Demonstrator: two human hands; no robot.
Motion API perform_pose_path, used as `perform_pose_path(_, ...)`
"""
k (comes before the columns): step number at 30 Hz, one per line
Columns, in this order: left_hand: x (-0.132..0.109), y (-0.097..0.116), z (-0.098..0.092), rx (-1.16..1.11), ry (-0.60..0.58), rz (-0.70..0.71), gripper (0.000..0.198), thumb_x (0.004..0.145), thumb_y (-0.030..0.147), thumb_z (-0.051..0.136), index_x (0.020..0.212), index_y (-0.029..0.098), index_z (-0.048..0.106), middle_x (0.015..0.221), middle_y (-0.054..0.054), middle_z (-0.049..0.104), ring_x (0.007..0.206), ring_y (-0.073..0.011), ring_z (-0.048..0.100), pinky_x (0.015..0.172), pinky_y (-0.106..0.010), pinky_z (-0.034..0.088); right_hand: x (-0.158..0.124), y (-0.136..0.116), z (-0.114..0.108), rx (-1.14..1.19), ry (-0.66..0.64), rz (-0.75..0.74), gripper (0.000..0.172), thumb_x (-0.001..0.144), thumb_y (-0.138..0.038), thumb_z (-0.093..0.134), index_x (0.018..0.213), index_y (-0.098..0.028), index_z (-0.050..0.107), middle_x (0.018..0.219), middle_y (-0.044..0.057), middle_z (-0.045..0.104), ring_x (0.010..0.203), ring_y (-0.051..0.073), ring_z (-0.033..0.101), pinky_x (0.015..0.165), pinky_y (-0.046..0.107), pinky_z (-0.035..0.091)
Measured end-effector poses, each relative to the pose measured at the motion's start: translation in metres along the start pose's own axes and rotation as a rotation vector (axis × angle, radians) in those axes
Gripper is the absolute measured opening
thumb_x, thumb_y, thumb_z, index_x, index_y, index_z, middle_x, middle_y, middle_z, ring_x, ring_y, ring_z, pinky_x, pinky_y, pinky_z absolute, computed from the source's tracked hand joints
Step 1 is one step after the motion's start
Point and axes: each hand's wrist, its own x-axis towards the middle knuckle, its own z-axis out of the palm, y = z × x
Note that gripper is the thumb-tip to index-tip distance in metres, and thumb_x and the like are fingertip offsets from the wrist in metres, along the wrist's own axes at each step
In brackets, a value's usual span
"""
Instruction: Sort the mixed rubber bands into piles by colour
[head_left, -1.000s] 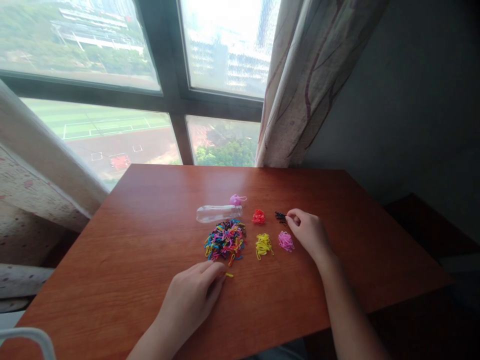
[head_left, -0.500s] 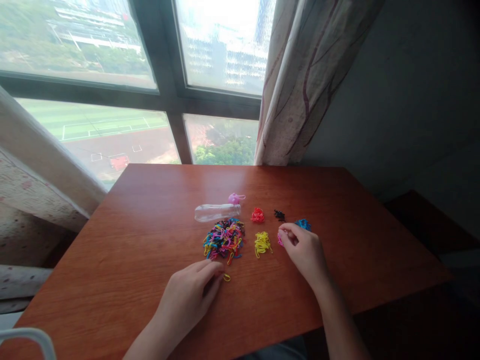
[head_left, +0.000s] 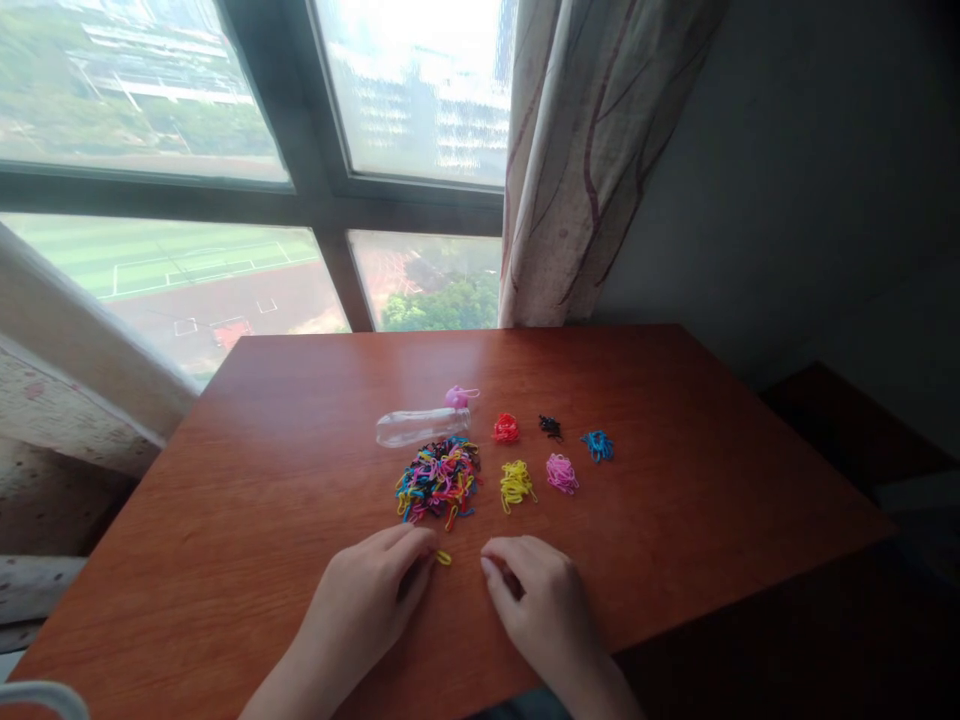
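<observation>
My left hand (head_left: pixel 379 580) is at the front of the table, thumb and fingertips pinched on a small yellow elastic band (head_left: pixel 444 558) whose loop sticks out to the right. Facing it, my right hand (head_left: pixel 536 590) has curled fingers, with thumb and forefinger slightly apart and nothing visible between them. Just beyond my left hand lies a mixed pile of coloured elastic bands (head_left: pixel 439 480). Sorted heaps lie to its right: yellow bands (head_left: pixel 516 485), pink bands (head_left: pixel 562 474), red bands (head_left: pixel 506 428), black bands (head_left: pixel 550 427) and blue bands (head_left: pixel 598 445).
Behind the mixed pile a clear plastic bottle (head_left: pixel 420 428) lies on its side, a pink cap with a loop (head_left: pixel 457 397) beside it. The brown wooden table (head_left: pixel 247 480) reaches the window. A white curved tube (head_left: pixel 49 692) shows at bottom left.
My right hand has left the pink heap and come back toward my left hand, uncovering the pink and blue bands. My left hand keeps the yellow band. The view has shifted slightly.
</observation>
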Motion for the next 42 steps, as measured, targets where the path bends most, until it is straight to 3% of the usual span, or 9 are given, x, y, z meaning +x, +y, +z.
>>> perform_pose_path(6, 0.016, 0.016, -0.007, 0.026, 0.034, 0.026, 0.019, 0.094, 0.019, 0.045, 0.092, 0.023, 0.064, 0.084, -0.001, 0.073, 0.072, -0.0163, 0.07, 0.061, -0.023, 0.048, -0.003, -0.003, 0.001, -0.016, -0.022, -0.011, 0.016, 0.092, -0.016, 0.049, 0.085, -0.023, 0.062, 0.075, -0.001, 0.065, 0.069, 0.015, 0.059, 0.066, 0.025, 0.036)
perform_pose_path(11, 0.055, 0.038, -0.015, 0.039, 0.029, 0.111, 0.022, 0.095, 0.02, 0.044, 0.09, 0.023, 0.065, 0.082, -0.001, 0.072, 0.072, -0.015, 0.067, 0.06, -0.022, 0.043, -0.001, -0.002, 0.001, -0.028, -0.01, -0.022, 0.018, 0.092, -0.016, 0.049, 0.083, -0.022, 0.063, 0.073, 0.0, 0.065, 0.069, 0.015, 0.06, 0.064, 0.024, 0.036)
perform_pose_path(16, 0.095, 0.053, -0.01, 0.116, -0.059, 0.192, 0.017, 0.089, 0.016, 0.052, 0.079, 0.021, 0.065, 0.075, -0.002, 0.069, 0.066, -0.0166, 0.066, 0.055, -0.023, 0.041, -0.002, 0.0, 0.002, -0.021, 0.012, -0.035, 0.018, 0.091, -0.016, 0.05, 0.082, -0.022, 0.064, 0.074, 0.0, 0.067, 0.069, 0.015, 0.063, 0.064, 0.023, 0.038)
perform_pose_path(21, 0.109, 0.057, -0.005, 0.135, -0.035, 0.187, 0.018, 0.09, 0.018, 0.051, 0.078, 0.02, 0.064, 0.076, -0.004, 0.069, 0.068, -0.0187, 0.066, 0.056, -0.025, 0.042, -0.002, 0.0, 0.003, 0.003, 0.023, -0.039, 0.019, 0.09, -0.014, 0.049, 0.083, -0.022, 0.065, 0.077, 0.0, 0.068, 0.072, 0.015, 0.064, 0.067, 0.023, 0.039)
perform_pose_path(26, 0.096, 0.047, -0.015, 0.131, 0.03, 0.133, 0.021, 0.094, 0.021, 0.047, 0.085, 0.021, 0.066, 0.082, -0.003, 0.071, 0.073, -0.0165, 0.067, 0.058, -0.023, 0.042, 0.0, -0.002, 0.0, -0.009, -0.011, -0.01, 0.018, 0.091, -0.016, 0.049, 0.082, -0.023, 0.063, 0.073, -0.001, 0.066, 0.068, 0.015, 0.06, 0.064, 0.025, 0.036)
perform_pose_path(31, 0.055, 0.023, -0.023, 0.051, 0.141, 0.042, 0.022, 0.096, 0.028, 0.045, 0.093, 0.024, 0.067, 0.087, -0.001, 0.073, 0.071, -0.0142, 0.067, 0.06, -0.022, 0.043, -0.001, -0.003, 0.0, -0.022, -0.034, 0.005, 0.018, 0.091, -0.015, 0.049, 0.085, -0.023, 0.063, 0.076, -0.001, 0.067, 0.071, 0.015, 0.061, 0.066, 0.025, 0.036)
perform_pose_path(36, 0.014, -0.004, -0.022, -0.017, 0.179, -0.068, 0.02, 0.093, 0.028, 0.048, 0.094, 0.024, 0.068, 0.077, 0.002, 0.071, 0.06, -0.0113, 0.063, 0.057, -0.02, 0.044, 0.002, -0.004, 0.005, -0.088, -0.018, 0.019, 0.017, 0.09, -0.015, 0.051, 0.091, -0.024, 0.065, 0.076, -0.002, 0.068, 0.07, 0.016, 0.062, 0.065, 0.025, 0.036)
perform_pose_path(42, -0.003, -0.018, -0.017, -0.008, 0.233, -0.182, 0.021, 0.09, 0.031, 0.048, 0.092, 0.025, 0.068, 0.08, 0.003, 0.074, 0.06, -0.0121, 0.066, 0.057, -0.02, 0.047, 0.013, -0.01, 0.016, -0.224, 0.065, 0.078, 0.021, 0.088, -0.016, 0.054, 0.104, -0.022, 0.066, 0.076, 0.001, 0.07, 0.067, 0.018, 0.065, 0.061, 0.027, 0.037)
